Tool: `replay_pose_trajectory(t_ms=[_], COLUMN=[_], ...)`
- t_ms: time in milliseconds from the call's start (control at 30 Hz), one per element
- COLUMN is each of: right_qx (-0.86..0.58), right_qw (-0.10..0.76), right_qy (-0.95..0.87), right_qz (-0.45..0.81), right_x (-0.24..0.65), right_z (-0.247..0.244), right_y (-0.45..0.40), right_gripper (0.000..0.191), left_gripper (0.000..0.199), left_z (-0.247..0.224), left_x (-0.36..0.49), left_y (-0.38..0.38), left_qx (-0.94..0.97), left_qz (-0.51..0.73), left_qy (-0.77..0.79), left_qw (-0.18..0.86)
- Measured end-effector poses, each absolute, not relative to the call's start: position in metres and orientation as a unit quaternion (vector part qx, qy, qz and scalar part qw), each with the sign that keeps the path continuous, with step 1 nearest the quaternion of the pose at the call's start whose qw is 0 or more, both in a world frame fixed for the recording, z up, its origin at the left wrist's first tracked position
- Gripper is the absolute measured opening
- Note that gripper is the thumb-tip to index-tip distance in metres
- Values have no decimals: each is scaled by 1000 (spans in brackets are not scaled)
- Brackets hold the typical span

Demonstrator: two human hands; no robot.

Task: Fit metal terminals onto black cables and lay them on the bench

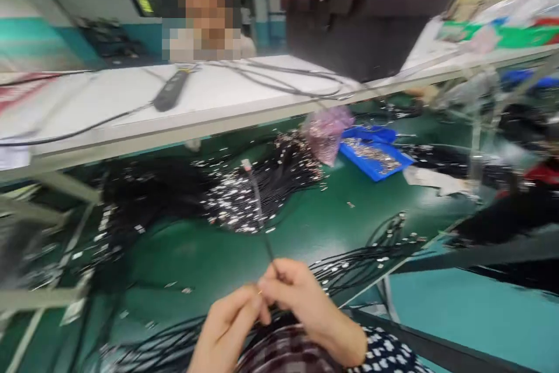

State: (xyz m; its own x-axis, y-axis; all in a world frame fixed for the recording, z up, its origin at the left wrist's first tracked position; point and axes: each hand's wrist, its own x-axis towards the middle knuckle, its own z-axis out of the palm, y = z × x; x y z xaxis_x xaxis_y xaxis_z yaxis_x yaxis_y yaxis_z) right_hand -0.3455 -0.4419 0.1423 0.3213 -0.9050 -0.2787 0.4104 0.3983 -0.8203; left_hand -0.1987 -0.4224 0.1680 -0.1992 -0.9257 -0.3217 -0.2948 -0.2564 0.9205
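Observation:
Close to my body at the lower middle, both hands meet with fingertips almost touching. My right hand [301, 297] pinches a thin black cable [267, 245] that sticks up and away from me, with a small pale connector at its far tip. My left hand [231, 323] is closed in a pinch beside it. A tiny gold-coloured glint shows at its fingertips, too small to name. Black cables [163, 341] lie under my left hand, and another bundle of black cables [349, 265] spreads out to the right of my hands.
Beyond my hands, a large heap of black cables [279, 178] with pale ends covers the green bench [301, 233]. Behind it are a pink bag [327, 131] and a blue tray [375, 172] of small metal parts. A white shelf [244, 85] carries a red-lidded black toolbox [349, 29]. Someone faces me beyond it.

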Motion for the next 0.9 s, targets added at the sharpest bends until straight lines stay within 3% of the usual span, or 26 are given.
replay_pose_trajectory(t_ms=[133,300,467,700,900], right_qx=[-387,-471,-500,-517,-468], right_qw=[715,736,759,777,728], right_qy=[393,328,302,280,307], right_qz=[-429,-359,-287,-225,-396], right_x=[-348,-353,-362,-368,-350], right_z=[137,139,130,127,172], right_y=[-443,-434,-426,-427,-443], right_gripper=[35,44,46,42,27], left_gripper=[38,20,35,19,13], left_z=[176,200,223,222,213], left_x=[-195,-178,-171,-178,-190], left_y=[-432,-459,-483,-480,-462], left_qx=[544,521,462,490,486], left_qz=[-592,-581,-566,-583,-637], left_qy=[-488,-393,-394,-396,-443], left_qw=[340,486,558,514,401])
